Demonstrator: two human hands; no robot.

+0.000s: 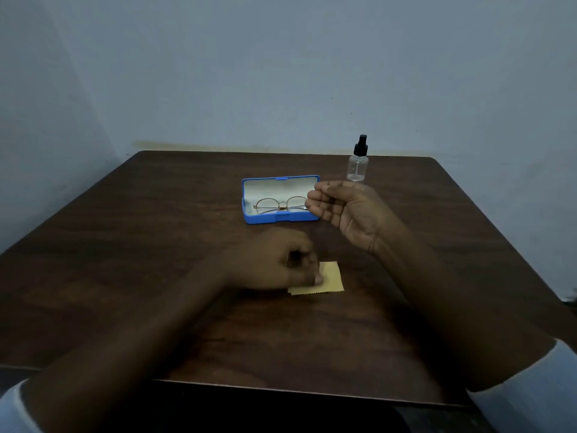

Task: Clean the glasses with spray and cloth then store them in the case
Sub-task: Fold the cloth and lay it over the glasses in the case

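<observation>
Thin metal-framed glasses [281,205] lie inside the open blue case [265,219] at the middle of the dark wooden table [156,245]. A small clear spray bottle [357,165] with a black nozzle stands upright behind and to the right of the case. A yellow cloth [332,278] lies flat on the table nearer to me. My left hand [271,262] is blurred; its fingers are curled and its thumb lies on the cloth's left edge, pinching it. My right hand [342,207] hovers at the case's right end, palm facing left, fingers loosely bent, holding nothing.
The table's far edge meets a pale blue wall [281,73] and the near edge runs just below my forearms. Bare wood lies left of the case and right of the bottle.
</observation>
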